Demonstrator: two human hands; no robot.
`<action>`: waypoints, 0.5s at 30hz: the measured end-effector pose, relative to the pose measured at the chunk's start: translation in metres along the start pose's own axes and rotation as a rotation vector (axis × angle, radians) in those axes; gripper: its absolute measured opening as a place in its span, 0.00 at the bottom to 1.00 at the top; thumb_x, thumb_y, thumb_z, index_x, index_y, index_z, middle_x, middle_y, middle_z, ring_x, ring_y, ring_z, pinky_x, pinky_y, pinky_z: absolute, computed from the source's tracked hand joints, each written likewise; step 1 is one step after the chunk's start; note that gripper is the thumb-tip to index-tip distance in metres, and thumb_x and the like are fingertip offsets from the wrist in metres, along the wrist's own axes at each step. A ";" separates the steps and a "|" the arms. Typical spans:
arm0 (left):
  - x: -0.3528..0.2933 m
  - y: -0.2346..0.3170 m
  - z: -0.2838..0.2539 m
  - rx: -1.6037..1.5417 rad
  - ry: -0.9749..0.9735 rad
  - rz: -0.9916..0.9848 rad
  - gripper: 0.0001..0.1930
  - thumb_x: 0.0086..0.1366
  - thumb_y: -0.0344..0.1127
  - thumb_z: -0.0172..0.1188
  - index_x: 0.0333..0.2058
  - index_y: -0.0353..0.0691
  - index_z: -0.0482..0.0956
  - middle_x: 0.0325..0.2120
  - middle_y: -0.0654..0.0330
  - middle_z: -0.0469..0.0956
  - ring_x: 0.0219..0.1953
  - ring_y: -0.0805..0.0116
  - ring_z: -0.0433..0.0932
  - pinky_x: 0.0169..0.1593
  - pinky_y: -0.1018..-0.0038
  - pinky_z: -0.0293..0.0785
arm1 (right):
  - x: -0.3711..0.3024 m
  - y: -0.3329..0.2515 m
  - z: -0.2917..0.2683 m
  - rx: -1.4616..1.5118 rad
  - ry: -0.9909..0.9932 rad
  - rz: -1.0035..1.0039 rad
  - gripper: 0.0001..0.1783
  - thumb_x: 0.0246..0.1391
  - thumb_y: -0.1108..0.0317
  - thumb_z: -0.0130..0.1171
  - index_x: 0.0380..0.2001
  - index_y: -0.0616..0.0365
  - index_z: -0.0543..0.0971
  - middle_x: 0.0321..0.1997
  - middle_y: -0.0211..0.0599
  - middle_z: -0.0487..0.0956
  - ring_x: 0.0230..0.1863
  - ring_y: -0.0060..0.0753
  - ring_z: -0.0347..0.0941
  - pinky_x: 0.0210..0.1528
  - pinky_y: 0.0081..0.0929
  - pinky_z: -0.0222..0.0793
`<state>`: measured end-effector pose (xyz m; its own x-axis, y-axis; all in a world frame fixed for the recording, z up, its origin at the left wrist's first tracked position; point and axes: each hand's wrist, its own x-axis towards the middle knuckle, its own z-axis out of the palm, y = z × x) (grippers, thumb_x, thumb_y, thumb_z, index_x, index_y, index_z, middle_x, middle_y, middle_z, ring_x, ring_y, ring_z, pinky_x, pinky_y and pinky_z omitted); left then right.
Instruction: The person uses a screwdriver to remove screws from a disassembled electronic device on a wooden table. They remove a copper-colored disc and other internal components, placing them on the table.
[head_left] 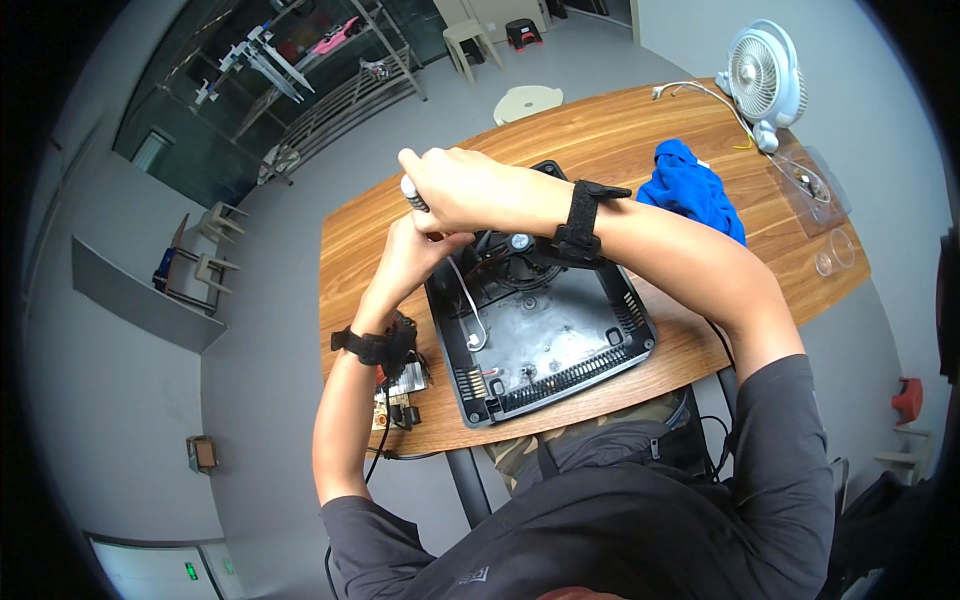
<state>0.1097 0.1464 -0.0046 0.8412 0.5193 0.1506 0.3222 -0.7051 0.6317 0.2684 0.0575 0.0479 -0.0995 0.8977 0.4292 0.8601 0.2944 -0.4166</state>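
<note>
Black casing (570,350), just one, lies open side up at the near middle of the wooden table (600,130), and both hands are over its far-left side! Right hand (455,190) is clenched round one tool with a pale handle (413,194); left hand (408,258) curls just beside it (what its fingers grip, I cannot tell). Inside the casing, dark wiring (500,265) and one white wire (473,305). Near left, one circuit board (382,415). Over right: one blue cloth (690,195), one fan (765,80), one clear cup (840,252), one clear tray (800,203) holding bits too small to name. Lettering? One pale shirt emblem (473,576), unreadable. Far side, three stools (528,100)!
</note>
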 end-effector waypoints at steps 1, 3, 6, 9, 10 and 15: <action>0.001 -0.001 0.001 0.013 0.020 0.020 0.12 0.60 0.33 0.73 0.41 0.34 0.87 0.34 0.59 0.87 0.36 0.74 0.83 0.42 0.72 0.78 | 0.001 0.001 0.004 -0.028 0.025 -0.020 0.25 0.49 0.63 0.67 0.43 0.71 0.70 0.35 0.60 0.81 0.39 0.62 0.82 0.43 0.47 0.81; 0.003 -0.002 0.002 0.051 0.052 0.018 0.12 0.60 0.34 0.73 0.40 0.34 0.87 0.33 0.58 0.88 0.36 0.73 0.83 0.42 0.71 0.78 | 0.002 0.003 0.010 -0.087 0.077 -0.057 0.26 0.49 0.64 0.66 0.45 0.71 0.69 0.36 0.61 0.81 0.40 0.63 0.81 0.43 0.48 0.80; 0.004 -0.005 0.002 0.105 0.078 -0.021 0.13 0.59 0.36 0.74 0.39 0.33 0.87 0.32 0.57 0.88 0.36 0.71 0.84 0.41 0.70 0.78 | 0.001 0.002 0.011 -0.072 0.026 -0.033 0.26 0.51 0.66 0.65 0.47 0.70 0.67 0.38 0.62 0.80 0.43 0.64 0.80 0.44 0.50 0.80; 0.003 0.003 -0.001 0.099 0.075 -0.001 0.13 0.58 0.36 0.74 0.37 0.33 0.87 0.31 0.55 0.88 0.35 0.70 0.85 0.41 0.70 0.79 | 0.000 0.007 0.010 -0.011 0.031 -0.051 0.23 0.52 0.69 0.64 0.47 0.69 0.67 0.39 0.63 0.79 0.43 0.65 0.80 0.44 0.51 0.79; 0.002 0.008 -0.002 0.084 0.073 -0.013 0.13 0.58 0.36 0.74 0.37 0.33 0.87 0.30 0.55 0.88 0.34 0.70 0.85 0.40 0.70 0.78 | 0.000 0.008 0.011 -0.004 0.030 -0.055 0.24 0.54 0.67 0.65 0.47 0.67 0.66 0.40 0.62 0.79 0.43 0.65 0.80 0.44 0.51 0.79; -0.002 0.013 -0.005 0.077 0.055 -0.005 0.12 0.58 0.36 0.73 0.35 0.32 0.88 0.29 0.55 0.87 0.33 0.69 0.85 0.40 0.71 0.78 | -0.002 0.009 0.014 0.008 0.029 -0.098 0.25 0.57 0.64 0.66 0.49 0.65 0.66 0.42 0.59 0.79 0.43 0.65 0.79 0.45 0.49 0.79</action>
<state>0.1097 0.1383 0.0076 0.8148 0.5476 0.1906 0.3610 -0.7363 0.5723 0.2692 0.0632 0.0318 -0.1679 0.8547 0.4913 0.8432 0.3827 -0.3775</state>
